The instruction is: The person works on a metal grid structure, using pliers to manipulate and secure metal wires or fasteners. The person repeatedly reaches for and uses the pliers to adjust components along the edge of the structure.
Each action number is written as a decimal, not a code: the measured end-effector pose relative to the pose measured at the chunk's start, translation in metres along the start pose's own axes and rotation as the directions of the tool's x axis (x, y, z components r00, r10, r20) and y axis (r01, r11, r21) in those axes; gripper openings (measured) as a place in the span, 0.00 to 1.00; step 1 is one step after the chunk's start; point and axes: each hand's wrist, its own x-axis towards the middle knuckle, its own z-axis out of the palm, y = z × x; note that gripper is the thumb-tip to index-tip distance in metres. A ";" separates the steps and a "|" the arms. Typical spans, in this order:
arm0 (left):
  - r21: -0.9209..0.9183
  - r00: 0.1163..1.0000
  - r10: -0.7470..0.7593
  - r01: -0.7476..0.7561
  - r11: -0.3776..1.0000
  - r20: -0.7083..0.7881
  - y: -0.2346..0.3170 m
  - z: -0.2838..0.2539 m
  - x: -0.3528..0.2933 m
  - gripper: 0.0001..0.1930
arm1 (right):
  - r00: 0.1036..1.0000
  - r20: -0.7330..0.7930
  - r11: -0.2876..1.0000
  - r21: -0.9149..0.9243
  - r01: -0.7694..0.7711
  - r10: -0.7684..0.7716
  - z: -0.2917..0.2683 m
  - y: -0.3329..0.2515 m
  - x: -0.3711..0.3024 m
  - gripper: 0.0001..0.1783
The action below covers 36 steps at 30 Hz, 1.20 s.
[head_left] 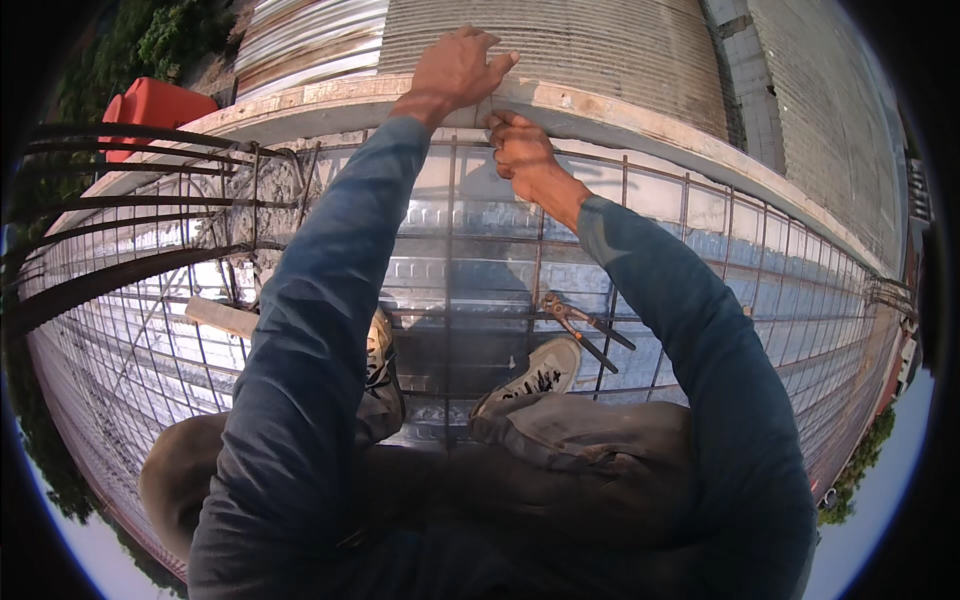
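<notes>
My left hand (455, 75) reaches over the wooden formwork edge (590, 105), its thumb and fingers apart, holding nothing I can see. Just below it and to the right, my right hand (528, 158) is closed in a pinch at the inner side of that edge. A thin wire (489, 106) seems to run up from its fingertips; most of it is hidden. Under both hands spreads a grid of steel rebar (451, 190) above ribbed metal decking (475, 250). Rusty pincers (569, 315) with dark handles lie on the grid near my right shoe (535, 380).
Thick bent rebar (130, 280) juts in from the left beside rough concrete (270, 190). A wooden piece (222, 317) lies by my left forearm. Beyond the edge are a red container (165, 110) and corrugated roofing (560, 45). My left shoe (382, 365) stands amid the bars.
</notes>
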 end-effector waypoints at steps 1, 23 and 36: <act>0.092 0.967 0.029 -0.054 0.994 0.252 0.007 -0.001 0.019 0.27 | 1.000 0.012 0.999 -0.046 0.012 -0.011 -0.008 0.002 0.004 0.14; 0.099 0.649 0.235 -0.434 0.896 0.723 -0.009 0.006 0.023 0.43 | 0.949 -0.154 0.935 0.190 0.301 -0.274 0.022 0.081 -0.023 0.11; 0.215 0.741 0.282 -0.496 0.841 0.609 -0.003 0.008 0.006 0.51 | 0.916 -0.347 0.967 0.218 -0.129 0.200 -0.004 0.085 0.008 0.15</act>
